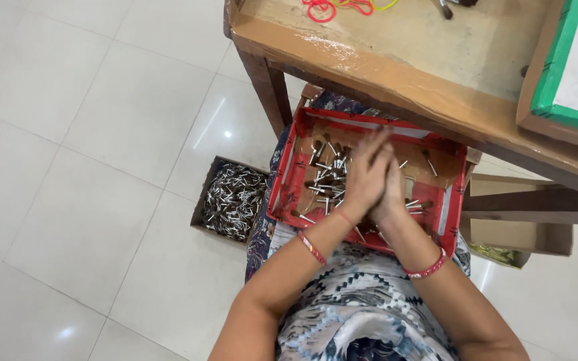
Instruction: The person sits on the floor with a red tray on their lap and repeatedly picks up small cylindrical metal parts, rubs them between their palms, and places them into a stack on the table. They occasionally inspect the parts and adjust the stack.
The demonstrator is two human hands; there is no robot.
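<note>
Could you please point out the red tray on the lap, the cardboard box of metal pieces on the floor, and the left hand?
red tray [286, 175]: head view, its left wall.
cardboard box [201, 200]: head view, its left rim.
left hand [364, 175]: head view, back of the hand.

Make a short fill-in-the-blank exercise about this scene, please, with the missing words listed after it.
1. The hands are pressed together over a ____ tray of small metal-tipped pieces.
2. A cardboard box of metal pieces stands on the ____.
3. Each wrist wears a red ____.

Missing words: red; floor; bangle
</note>
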